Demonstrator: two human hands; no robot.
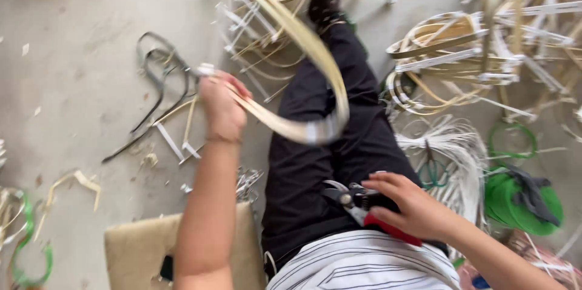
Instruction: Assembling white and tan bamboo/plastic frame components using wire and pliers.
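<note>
Left hand grips bent cane strips — right hand holds shears.

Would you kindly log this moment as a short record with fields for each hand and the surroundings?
Left hand: raised, gripping a bent bundle of pale flat strips
Right hand: resting on the lap, holding red-handled pruning shears
Lap: black trousers
Floor right: coiled strip hoops, green tape roll
Floor left: strip offcuts, tan cushion

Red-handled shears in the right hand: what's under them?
The shears rest on the black trouser leg, just above the striped shirt. The right hand covers most of the red handles.
</note>
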